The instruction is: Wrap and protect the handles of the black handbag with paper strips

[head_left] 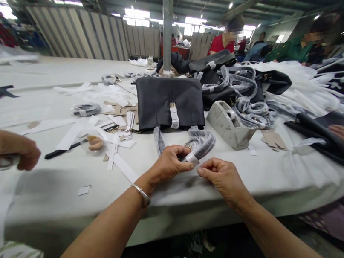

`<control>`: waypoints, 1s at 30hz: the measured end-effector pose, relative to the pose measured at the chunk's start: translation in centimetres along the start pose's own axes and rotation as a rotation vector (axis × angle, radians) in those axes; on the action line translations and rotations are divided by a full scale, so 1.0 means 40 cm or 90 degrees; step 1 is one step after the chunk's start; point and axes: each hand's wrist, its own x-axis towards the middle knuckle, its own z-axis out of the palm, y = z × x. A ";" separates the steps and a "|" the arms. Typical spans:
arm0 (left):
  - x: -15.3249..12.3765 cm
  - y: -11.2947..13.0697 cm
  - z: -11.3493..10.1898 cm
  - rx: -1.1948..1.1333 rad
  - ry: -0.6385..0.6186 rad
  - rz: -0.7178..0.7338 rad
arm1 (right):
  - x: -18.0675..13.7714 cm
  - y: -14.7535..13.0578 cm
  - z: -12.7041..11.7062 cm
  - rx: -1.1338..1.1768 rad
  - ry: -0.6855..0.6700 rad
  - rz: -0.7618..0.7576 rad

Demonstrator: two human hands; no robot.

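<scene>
My left hand (172,162), with a silver bangle at the wrist, grips a coiled bag strap (204,141) covered in clear plastic. A white band (192,158) goes round part of the coil beside my left fingertips. Just right of that band, my right hand (219,173) is closed in a pinch; what lies between its thumb and finger, if anything, is too small to make out. Behind the coil a black handbag (169,101) lies on the table, its buckle tab wrapped in white. A plastic-wrapped strap piece (159,141) hangs from its near edge.
A grey tape dispenser (231,124) stands right of the bag. Paper strips (126,166), cardboard pieces (120,108) and a tape roll (92,144) lie left. More wrapped straps (243,84) and bags pile behind. Co-workers' hands (21,147) reach in at left and, on a black bag (331,135), right.
</scene>
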 end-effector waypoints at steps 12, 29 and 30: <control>-0.004 -0.002 -0.015 -0.129 -0.060 -0.061 | 0.057 -0.018 0.002 -0.002 -0.112 0.041; 0.000 0.021 -0.024 -0.255 0.001 -0.116 | 0.090 0.001 -0.013 0.023 -0.017 0.009; 0.001 0.020 -0.024 -0.260 0.011 -0.120 | 0.076 -0.002 -0.020 0.057 -0.008 0.014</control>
